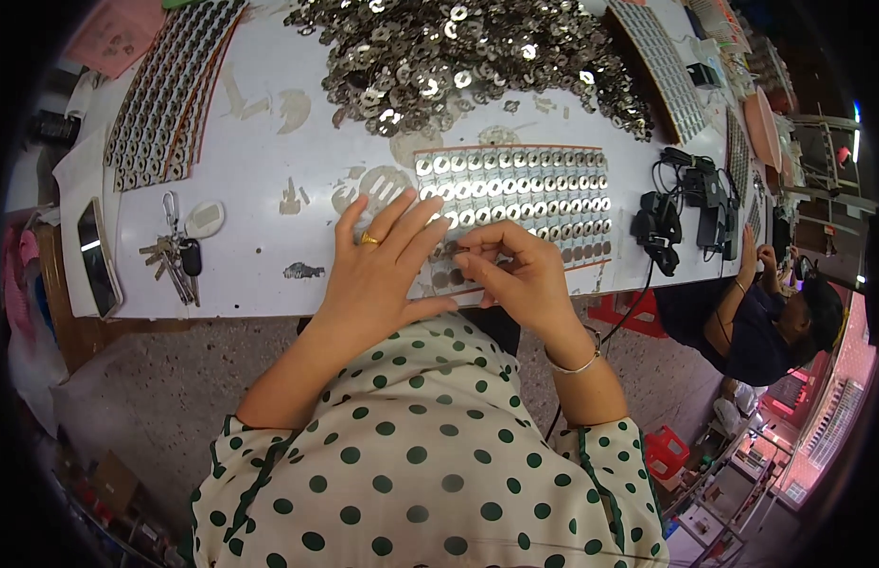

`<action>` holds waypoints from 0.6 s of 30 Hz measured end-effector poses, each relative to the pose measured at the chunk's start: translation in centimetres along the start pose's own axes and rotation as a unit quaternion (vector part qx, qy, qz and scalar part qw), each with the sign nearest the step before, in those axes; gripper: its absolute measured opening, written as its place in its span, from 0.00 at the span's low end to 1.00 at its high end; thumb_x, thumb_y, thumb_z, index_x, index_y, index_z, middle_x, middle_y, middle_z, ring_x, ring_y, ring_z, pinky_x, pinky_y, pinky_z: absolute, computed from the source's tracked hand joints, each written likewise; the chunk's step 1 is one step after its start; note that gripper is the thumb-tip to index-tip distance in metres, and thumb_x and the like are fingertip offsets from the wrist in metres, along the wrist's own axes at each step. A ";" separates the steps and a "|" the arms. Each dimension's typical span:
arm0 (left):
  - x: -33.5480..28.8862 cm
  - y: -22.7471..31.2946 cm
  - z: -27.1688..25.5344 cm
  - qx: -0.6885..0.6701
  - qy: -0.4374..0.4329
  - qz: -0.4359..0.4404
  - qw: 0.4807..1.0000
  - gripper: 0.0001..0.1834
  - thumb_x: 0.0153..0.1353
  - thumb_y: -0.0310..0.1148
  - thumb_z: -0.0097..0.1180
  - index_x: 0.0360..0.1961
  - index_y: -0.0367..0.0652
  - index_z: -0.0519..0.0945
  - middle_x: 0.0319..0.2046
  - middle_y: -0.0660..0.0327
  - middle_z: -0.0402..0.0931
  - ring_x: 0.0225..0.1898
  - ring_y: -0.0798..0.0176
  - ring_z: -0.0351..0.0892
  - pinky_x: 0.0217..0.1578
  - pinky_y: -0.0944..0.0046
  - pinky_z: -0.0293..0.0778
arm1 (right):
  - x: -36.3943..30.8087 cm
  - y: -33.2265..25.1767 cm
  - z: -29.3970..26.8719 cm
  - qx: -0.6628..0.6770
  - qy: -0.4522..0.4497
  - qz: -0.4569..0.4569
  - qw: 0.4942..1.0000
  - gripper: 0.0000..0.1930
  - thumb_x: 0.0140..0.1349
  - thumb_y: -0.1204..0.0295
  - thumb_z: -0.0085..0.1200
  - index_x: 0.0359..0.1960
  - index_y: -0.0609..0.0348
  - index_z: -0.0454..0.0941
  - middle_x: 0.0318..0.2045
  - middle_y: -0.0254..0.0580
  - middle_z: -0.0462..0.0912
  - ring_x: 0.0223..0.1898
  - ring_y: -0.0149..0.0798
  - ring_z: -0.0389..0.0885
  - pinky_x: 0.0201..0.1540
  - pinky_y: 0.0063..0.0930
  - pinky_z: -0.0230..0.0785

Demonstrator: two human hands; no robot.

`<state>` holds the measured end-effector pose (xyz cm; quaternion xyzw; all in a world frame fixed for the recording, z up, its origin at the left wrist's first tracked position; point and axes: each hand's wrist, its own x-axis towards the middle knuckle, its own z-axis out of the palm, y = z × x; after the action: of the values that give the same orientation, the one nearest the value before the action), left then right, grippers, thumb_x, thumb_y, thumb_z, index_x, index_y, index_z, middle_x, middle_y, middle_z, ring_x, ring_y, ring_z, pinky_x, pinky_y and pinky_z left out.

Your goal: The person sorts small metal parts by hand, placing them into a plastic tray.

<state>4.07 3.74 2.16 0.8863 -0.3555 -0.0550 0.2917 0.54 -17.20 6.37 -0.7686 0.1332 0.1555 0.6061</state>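
In front of me on the white table lies a panel (515, 194) set with rows of small round metal pieces. Most of its rows shine silver, while spots in the row nearest me look dark. My left hand (387, 256), a ring on one finger, rests with fingers spread over the panel's left edge. Over its near row, my right hand (515, 270) is closed in a pinch; what sits between the fingertips is too small and covered to make out. Beyond the panel spreads a large heap of loose small metal pieces (477, 57) with holes in them.
Stacked panels (170, 95) stand at the far left, and another stack (662, 71) at the far right. Keys (179, 256) and a phone (99, 257) lie on the left. Black adapters with cables (681, 208) sit right of the panel. Another person (752, 327) works at the right.
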 end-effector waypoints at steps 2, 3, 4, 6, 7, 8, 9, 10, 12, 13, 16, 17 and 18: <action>0.2 -0.2 -0.2 -0.001 -0.004 0.013 1.000 0.49 0.45 0.58 0.74 0.67 0.45 0.74 0.73 0.63 0.64 0.76 0.55 0.57 0.75 0.39 0.40 | -0.1 1.0 0.4 0.020 -0.016 0.023 0.999 0.10 0.64 0.77 0.66 0.45 0.65 0.82 0.35 0.43 0.86 0.31 0.29 0.86 0.33 0.24 0.80; 0.3 -0.3 -0.3 -0.004 -0.007 0.012 1.000 0.49 0.45 0.58 0.74 0.67 0.48 0.74 0.74 0.63 0.64 0.76 0.55 0.57 0.75 0.39 0.40 | -0.3 1.5 0.7 -0.029 -0.010 -0.022 0.999 0.09 0.64 0.77 0.65 0.45 0.65 0.82 0.34 0.42 0.86 0.31 0.29 0.86 0.33 0.25 0.79; 0.2 -0.3 -0.3 -0.005 -0.011 0.009 1.000 0.49 0.45 0.58 0.74 0.67 0.48 0.74 0.74 0.63 0.64 0.76 0.55 0.57 0.75 0.39 0.40 | -0.4 1.8 0.9 -0.078 -0.006 -0.066 0.995 0.09 0.64 0.77 0.65 0.44 0.65 0.81 0.34 0.42 0.86 0.31 0.29 0.86 0.33 0.25 0.79; 0.2 -0.4 -0.2 -0.012 -0.001 0.006 1.000 0.48 0.45 0.57 0.74 0.67 0.49 0.74 0.74 0.64 0.64 0.76 0.55 0.57 0.75 0.40 0.40 | -0.4 1.7 1.2 -0.087 -0.018 -0.087 0.992 0.09 0.64 0.77 0.65 0.43 0.65 0.82 0.33 0.42 0.85 0.30 0.30 0.86 0.33 0.25 0.78; 0.1 -0.4 -0.2 -0.014 -0.003 0.003 1.000 0.48 0.45 0.57 0.74 0.67 0.49 0.74 0.74 0.64 0.64 0.76 0.55 0.57 0.75 0.40 0.40 | -0.4 1.6 1.2 -0.097 -0.028 -0.110 0.989 0.08 0.63 0.77 0.65 0.42 0.64 0.82 0.33 0.42 0.85 0.30 0.31 0.85 0.33 0.25 0.77; 0.1 -0.4 -0.1 -0.013 0.013 0.008 1.000 0.46 0.46 0.57 0.74 0.65 0.49 0.76 0.72 0.63 0.66 0.76 0.56 0.58 0.75 0.39 0.41 | -0.5 1.6 1.2 -0.097 -0.031 -0.107 0.989 0.08 0.63 0.77 0.65 0.42 0.64 0.82 0.33 0.42 0.85 0.30 0.31 0.85 0.33 0.25 0.77; 0.1 -0.4 0.0 -0.013 0.030 0.012 0.999 0.43 0.47 0.56 0.74 0.63 0.48 0.77 0.70 0.63 0.69 0.75 0.56 0.59 0.74 0.39 0.42 | -0.5 1.6 1.3 -0.104 -0.030 -0.109 0.988 0.08 0.62 0.77 0.66 0.41 0.64 0.82 0.32 0.42 0.84 0.29 0.32 0.85 0.32 0.26 0.77; 0.1 -0.4 0.0 -0.014 0.029 0.009 0.999 0.43 0.47 0.56 0.74 0.63 0.48 0.77 0.70 0.63 0.69 0.75 0.56 0.59 0.74 0.39 0.42 | -0.5 1.6 1.3 -0.111 -0.029 -0.111 0.987 0.08 0.61 0.77 0.66 0.40 0.63 0.82 0.31 0.42 0.83 0.28 0.34 0.84 0.32 0.27 0.76; 0.1 -0.5 0.1 0.001 0.016 0.003 1.000 0.48 0.43 0.57 0.75 0.66 0.52 0.76 0.73 0.65 0.66 0.76 0.57 0.58 0.75 0.41 0.42 | -0.8 1.5 1.5 -0.136 -0.025 -0.114 0.984 0.07 0.60 0.77 0.67 0.39 0.63 0.82 0.30 0.42 0.82 0.27 0.35 0.83 0.31 0.29 0.76; 0.1 -0.5 0.1 0.000 0.015 0.001 1.000 0.48 0.43 0.57 0.75 0.66 0.52 0.76 0.73 0.65 0.66 0.76 0.57 0.58 0.75 0.41 0.42 | -1.0 1.5 1.7 -0.160 -0.017 -0.120 0.980 0.07 0.59 0.77 0.67 0.38 0.62 0.82 0.29 0.43 0.82 0.26 0.37 0.82 0.31 0.30 0.75; 0.1 -0.6 0.0 -0.004 0.013 0.002 1.000 0.46 0.43 0.55 0.75 0.65 0.52 0.77 0.73 0.66 0.66 0.76 0.58 0.59 0.75 0.41 0.42 | -1.3 1.7 2.0 -0.179 -0.006 -0.140 0.974 0.08 0.59 0.76 0.68 0.37 0.61 0.82 0.30 0.43 0.81 0.26 0.40 0.82 0.30 0.33 0.75; 0.1 -0.6 0.0 -0.004 0.014 0.000 1.000 0.46 0.43 0.55 0.75 0.65 0.52 0.77 0.73 0.66 0.66 0.76 0.58 0.59 0.75 0.41 0.43 | -1.3 1.8 2.1 -0.178 -0.006 -0.138 0.974 0.08 0.59 0.76 0.68 0.37 0.61 0.82 0.30 0.43 0.81 0.26 0.40 0.82 0.30 0.33 0.75; 0.1 -0.6 0.0 -0.004 0.015 -0.001 1.000 0.45 0.44 0.54 0.75 0.65 0.52 0.77 0.73 0.67 0.66 0.76 0.58 0.59 0.75 0.41 0.43 | -1.3 1.9 2.2 -0.195 0.007 -0.160 0.968 0.08 0.59 0.76 0.68 0.37 0.60 0.82 0.31 0.42 0.81 0.27 0.41 0.82 0.30 0.34 0.75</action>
<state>4.47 4.03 1.84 0.8864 -0.3497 -0.0428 0.3002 -1.59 -15.47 4.78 -0.8844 -0.0197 0.0740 0.4603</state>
